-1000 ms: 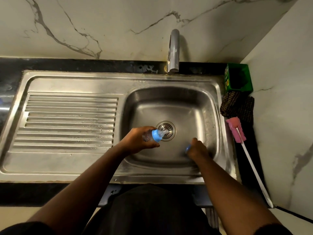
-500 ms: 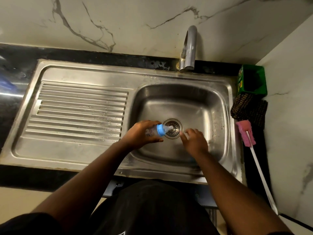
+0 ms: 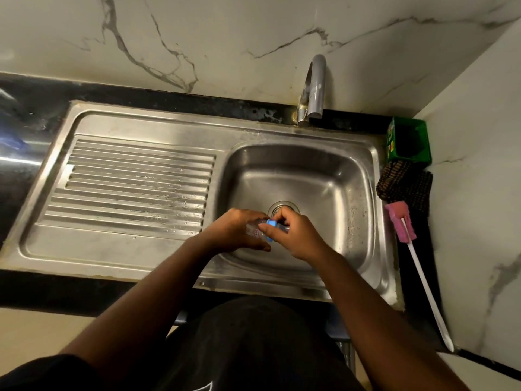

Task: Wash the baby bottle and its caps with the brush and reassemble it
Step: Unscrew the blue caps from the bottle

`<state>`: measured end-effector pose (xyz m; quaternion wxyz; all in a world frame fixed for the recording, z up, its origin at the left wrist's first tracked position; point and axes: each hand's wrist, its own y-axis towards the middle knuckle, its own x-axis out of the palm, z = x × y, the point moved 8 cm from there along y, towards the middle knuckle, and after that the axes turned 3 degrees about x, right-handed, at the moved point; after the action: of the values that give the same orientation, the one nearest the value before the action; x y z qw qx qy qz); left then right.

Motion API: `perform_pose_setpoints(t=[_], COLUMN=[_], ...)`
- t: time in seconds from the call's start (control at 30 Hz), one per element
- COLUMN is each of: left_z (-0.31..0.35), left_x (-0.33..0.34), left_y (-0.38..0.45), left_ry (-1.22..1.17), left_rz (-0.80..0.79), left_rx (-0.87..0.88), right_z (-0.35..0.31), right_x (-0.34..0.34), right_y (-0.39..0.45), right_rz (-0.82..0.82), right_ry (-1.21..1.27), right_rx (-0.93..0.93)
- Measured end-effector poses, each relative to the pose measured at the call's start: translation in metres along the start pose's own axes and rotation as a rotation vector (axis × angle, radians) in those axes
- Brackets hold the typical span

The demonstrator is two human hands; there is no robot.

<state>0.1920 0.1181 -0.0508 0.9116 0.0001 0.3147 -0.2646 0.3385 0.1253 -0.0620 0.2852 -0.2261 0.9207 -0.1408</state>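
Observation:
A small clear baby bottle with a blue screw ring lies sideways over the steel sink basin, near the drain. My left hand grips the bottle's body. My right hand has its fingers curled round the teat end and the blue ring, so the teat is hidden. The pink sponge brush with a long white handle lies on the dark counter to the right of the sink.
A ribbed draining board fills the sink's left half. The tap stands behind the basin, with no water seen. A green box and a dark knitted cloth sit at the right, against the marble wall.
My right hand has come up from the basin's front and closed on the bottle's blue ring end. My left hand has kept hold of the bottle. The camera has shifted.

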Motion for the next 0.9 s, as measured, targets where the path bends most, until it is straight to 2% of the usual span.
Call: perform_pose_setpoints(t=[0.13, 0.23, 0.3, 0.4, 0.47, 0.53, 0.63, 0.73, 0.8, 0.9], left_z=[0.002, 0.005, 0.013, 0.025, 0.031, 0.034, 0.037, 0.027, 0.026, 0.029], left_x=[-0.002, -0.003, -0.008, -0.017, -0.019, -0.024, -0.029, -0.028, -0.028, -0.035], left_y=[-0.007, -0.01, -0.011, -0.01, -0.012, -0.013, -0.014, -0.014, -0.016, -0.018], left_ry=[-0.082, -0.107, -0.024, 0.114, 0.185, 0.219, 0.144, 0.028, -0.02, -0.081], left_rz=[-0.072, -0.11, -0.077, 0.027, 0.028, -0.001, -0.092, -0.187, -0.195, -0.113], left_rx=[-0.088, -0.118, -0.085, 0.058, 0.11, 0.097, 0.018, -0.12, -0.154, -0.147], right_z=[-0.021, -0.031, -0.028, -0.018, -0.022, -0.024, -0.024, -0.037, -0.05, -0.054], right_x=[-0.01, -0.013, -0.011, 0.009, 0.016, 0.018, 0.018, 0.008, -0.001, -0.017], right_y=[-0.016, -0.021, -0.016, -0.023, -0.029, -0.028, -0.029, -0.035, -0.04, -0.038], right_rz=[0.053, 0.027, -0.045, -0.331, -0.387, -0.323, -0.183, -0.096, -0.071, -0.07], right_ry=[-0.108, -0.111, 0.007, 0.247, 0.428, 0.482, 0.329, -0.003, -0.11, 0.033], right_rx=[-0.266, -0.293, -0.081, 0.321, 0.377, 0.338, 0.212, -0.101, -0.253, -0.288])
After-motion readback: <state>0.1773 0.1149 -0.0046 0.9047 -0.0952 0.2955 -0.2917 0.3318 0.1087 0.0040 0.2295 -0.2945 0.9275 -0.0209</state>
